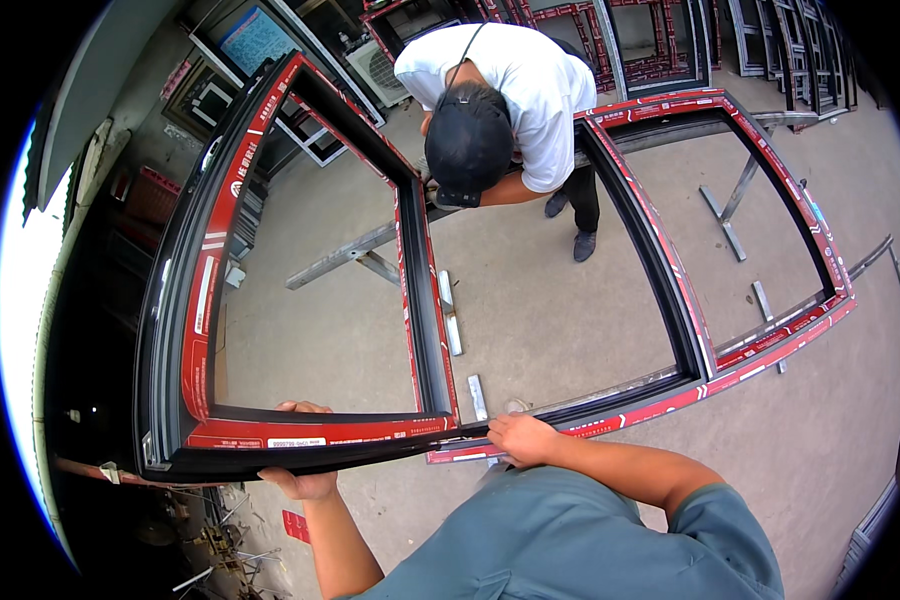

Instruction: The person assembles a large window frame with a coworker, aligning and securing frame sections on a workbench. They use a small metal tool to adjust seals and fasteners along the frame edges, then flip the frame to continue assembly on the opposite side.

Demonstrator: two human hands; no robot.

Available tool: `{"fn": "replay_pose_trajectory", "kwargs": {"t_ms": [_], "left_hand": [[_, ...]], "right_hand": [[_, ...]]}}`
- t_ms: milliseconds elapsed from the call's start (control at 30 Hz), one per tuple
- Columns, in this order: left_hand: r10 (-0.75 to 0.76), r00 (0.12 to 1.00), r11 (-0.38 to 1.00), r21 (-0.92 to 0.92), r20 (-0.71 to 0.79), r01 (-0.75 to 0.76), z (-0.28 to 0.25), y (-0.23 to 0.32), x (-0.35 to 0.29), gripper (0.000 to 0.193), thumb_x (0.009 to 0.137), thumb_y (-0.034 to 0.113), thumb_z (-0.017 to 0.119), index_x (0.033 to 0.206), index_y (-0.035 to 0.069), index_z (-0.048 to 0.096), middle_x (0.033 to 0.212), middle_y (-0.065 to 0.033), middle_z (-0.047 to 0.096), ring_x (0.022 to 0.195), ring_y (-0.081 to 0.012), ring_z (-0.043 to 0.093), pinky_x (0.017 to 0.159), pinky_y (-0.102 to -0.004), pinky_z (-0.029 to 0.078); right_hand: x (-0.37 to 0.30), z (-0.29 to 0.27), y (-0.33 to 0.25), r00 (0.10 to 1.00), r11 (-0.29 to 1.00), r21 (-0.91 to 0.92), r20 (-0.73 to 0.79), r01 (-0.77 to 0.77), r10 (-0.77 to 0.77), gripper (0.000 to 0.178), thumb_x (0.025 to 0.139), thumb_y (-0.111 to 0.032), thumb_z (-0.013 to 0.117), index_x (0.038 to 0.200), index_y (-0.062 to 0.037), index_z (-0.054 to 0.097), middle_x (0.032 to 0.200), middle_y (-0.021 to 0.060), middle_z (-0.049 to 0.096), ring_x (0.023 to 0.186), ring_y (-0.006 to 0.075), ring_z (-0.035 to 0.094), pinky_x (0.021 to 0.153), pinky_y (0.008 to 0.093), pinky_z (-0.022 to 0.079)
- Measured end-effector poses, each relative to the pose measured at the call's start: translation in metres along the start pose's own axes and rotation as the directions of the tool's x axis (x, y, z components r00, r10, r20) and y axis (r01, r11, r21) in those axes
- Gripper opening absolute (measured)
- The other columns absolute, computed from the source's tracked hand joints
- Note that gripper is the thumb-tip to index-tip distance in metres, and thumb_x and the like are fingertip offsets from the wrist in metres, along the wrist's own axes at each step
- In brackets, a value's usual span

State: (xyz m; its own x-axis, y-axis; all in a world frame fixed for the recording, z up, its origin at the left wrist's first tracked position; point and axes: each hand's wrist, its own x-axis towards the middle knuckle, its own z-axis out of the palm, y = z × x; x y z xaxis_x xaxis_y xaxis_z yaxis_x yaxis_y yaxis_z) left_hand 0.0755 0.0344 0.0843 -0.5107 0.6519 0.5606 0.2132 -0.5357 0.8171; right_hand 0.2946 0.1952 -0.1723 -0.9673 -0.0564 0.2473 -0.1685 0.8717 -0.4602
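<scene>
My left hand (305, 484) grips the near rail of a black window sash (198, 345) covered with red film. Its fingertips show inside the opening and its thumb side is below the rail. The sash stands tilted up at the left, meeting a larger red-filmed window frame (660, 402) that lies across supports. My right hand (522, 438) is closed over the near rail of that larger frame, right beside the sash's lower right corner. The undersides of its fingers are hidden. Across from me a co-worker (530, 95) in a white shirt and black cap bends over the sash's far right corner.
Metal stands (345, 250) hold the work above the concrete floor (560, 300). More red-filmed frames (660, 45) lean at the back. An outdoor air-conditioner unit (378, 72) stands behind the sash. Metal scraps (232, 545) lie at the lower left.
</scene>
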Motion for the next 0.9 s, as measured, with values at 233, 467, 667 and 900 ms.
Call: {"fn": "replay_pose_trajectory", "kwargs": {"t_ms": [233,467,667,900], "left_hand": [[0.000,1.000,1.000,0.006,-0.012,0.000,0.0023,0.0004,-0.0001,0.094,0.091,0.081,0.046,0.136,-0.002,0.049,0.111,-0.0106,0.059,0.097,-0.0218,0.060,0.093,-0.0415,0.051],[-0.017,1.000,1.000,-0.008,0.013,0.017,-0.0020,0.0001,-0.0011,0.096,0.089,0.083,0.047,0.135,-0.002,0.049,0.112,-0.0115,0.058,0.101,-0.0226,0.056,0.092,-0.0407,0.047],[-0.008,1.000,1.000,0.007,-0.006,0.008,0.0005,-0.0005,-0.0003,0.096,0.089,0.083,0.046,0.134,-0.002,0.050,0.110,-0.0111,0.058,0.099,-0.0215,0.056,0.092,-0.0402,0.048],[0.006,0.999,1.000,-0.006,0.048,-0.006,0.0006,0.0008,0.0022,0.095,0.090,0.081,0.046,0.137,-0.003,0.049,0.111,-0.0112,0.059,0.099,-0.0225,0.059,0.094,-0.0420,0.051]], "right_hand": [[-0.0004,-0.0004,0.0001,1.000,1.000,0.001,-0.019,0.008,-0.008,0.035,0.074,-0.026,0.077,0.096,-0.0037,0.063,0.098,0.0102,0.063,0.099,0.0274,0.062,0.083,0.0387,0.052],[-0.0010,-0.0009,-0.0004,1.000,1.000,0.010,-0.024,0.008,-0.008,0.036,0.074,-0.027,0.078,0.097,-0.0031,0.063,0.099,0.0109,0.062,0.099,0.0281,0.061,0.084,0.0392,0.052],[-0.0010,0.0024,0.0002,1.000,1.000,0.023,-0.013,-0.002,0.003,0.040,0.073,-0.028,0.080,0.097,-0.0026,0.062,0.100,0.0116,0.061,0.100,0.0286,0.060,0.085,0.0397,0.052],[-0.0006,0.0034,0.0003,1.000,1.000,0.024,-0.027,0.002,-0.001,0.040,0.071,-0.028,0.081,0.096,-0.0030,0.061,0.099,0.0110,0.060,0.099,0.0284,0.060,0.084,0.0394,0.052]]}}
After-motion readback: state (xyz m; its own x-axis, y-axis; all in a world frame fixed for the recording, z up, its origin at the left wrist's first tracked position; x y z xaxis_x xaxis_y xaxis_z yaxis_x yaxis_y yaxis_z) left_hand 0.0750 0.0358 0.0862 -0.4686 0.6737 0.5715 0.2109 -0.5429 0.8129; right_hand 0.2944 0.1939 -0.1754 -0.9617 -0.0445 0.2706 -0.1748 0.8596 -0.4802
